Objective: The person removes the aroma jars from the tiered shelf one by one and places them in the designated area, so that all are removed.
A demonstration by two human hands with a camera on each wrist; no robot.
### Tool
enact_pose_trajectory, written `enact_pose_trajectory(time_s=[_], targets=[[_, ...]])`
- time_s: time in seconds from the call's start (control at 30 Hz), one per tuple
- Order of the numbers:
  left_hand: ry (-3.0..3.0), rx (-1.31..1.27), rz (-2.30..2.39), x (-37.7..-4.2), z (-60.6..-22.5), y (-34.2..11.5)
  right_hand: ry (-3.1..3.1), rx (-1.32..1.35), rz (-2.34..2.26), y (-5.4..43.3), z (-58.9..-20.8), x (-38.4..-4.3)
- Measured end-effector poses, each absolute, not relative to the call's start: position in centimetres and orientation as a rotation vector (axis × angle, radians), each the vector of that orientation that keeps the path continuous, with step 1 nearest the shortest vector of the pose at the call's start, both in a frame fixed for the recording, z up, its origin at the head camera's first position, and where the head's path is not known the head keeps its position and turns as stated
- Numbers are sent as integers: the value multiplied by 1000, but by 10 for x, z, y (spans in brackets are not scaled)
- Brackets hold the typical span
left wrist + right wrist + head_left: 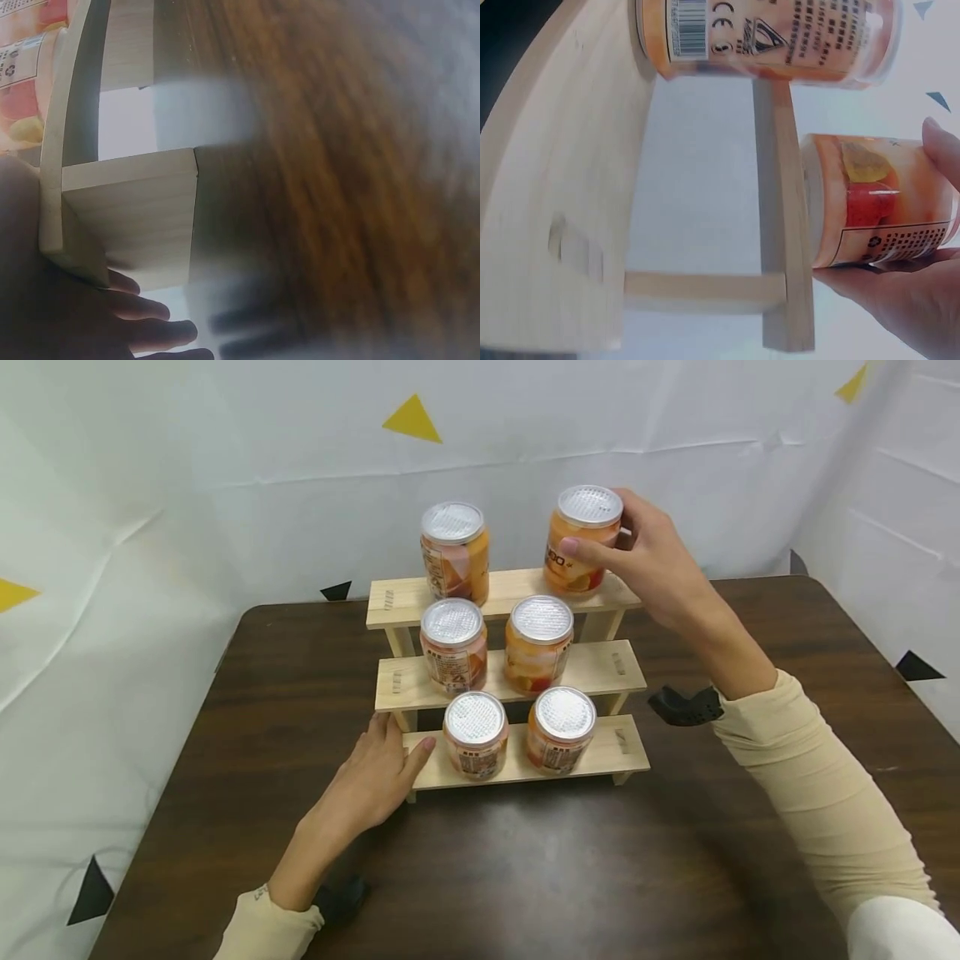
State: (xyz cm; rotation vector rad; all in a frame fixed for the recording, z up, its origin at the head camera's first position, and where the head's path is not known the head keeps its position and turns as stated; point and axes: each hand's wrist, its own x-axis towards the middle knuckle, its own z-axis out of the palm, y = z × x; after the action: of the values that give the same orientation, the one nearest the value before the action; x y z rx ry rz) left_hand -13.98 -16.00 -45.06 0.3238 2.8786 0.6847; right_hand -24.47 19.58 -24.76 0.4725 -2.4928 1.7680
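Note:
My right hand [651, 556] grips a canned-fruit jar [581, 547] with a silver lid at the right of the top step, thumb across its front. In the right wrist view that jar [881, 199] has its base right at the step's board. My left hand [378, 772] rests against the left end of the wooden three-step rack [420, 768], its thumb over the lowest board. The left wrist view shows the fingers [154, 309] extended beside the board's end. A second jar [455, 556] stands on the top step, at the left.
Two similar jars stand on the middle step, left [453, 652] and right [538, 647]. Two more are on the lowest step, left [476, 739] and right [560, 735]. The rack stands on a dark wooden table [525, 860]. A white sheet [300, 427] with triangle markers hangs behind.

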Motion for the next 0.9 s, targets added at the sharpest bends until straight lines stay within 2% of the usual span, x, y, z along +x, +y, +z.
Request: enact_pose_trajectory(time_s=[0.23, 0.5, 0.7, 0.8, 0.9], targets=[[2842, 324, 708, -122, -408, -153, -2510, 485, 1762, 207, -241, -240], [2824, 311, 655, -120, -393, -148, -2523, 459, 1679, 224, -231, -230], [2828, 349, 651, -123, -397, -149, -2501, 427, 1678, 237, -234, -225], [2863, 372, 649, -134, -417, -157, -2466, 382, 1659, 248, -236, -221], [2850, 361, 609, -137, -414, -157, -2370, 350, 1713, 260, -239, -217]])
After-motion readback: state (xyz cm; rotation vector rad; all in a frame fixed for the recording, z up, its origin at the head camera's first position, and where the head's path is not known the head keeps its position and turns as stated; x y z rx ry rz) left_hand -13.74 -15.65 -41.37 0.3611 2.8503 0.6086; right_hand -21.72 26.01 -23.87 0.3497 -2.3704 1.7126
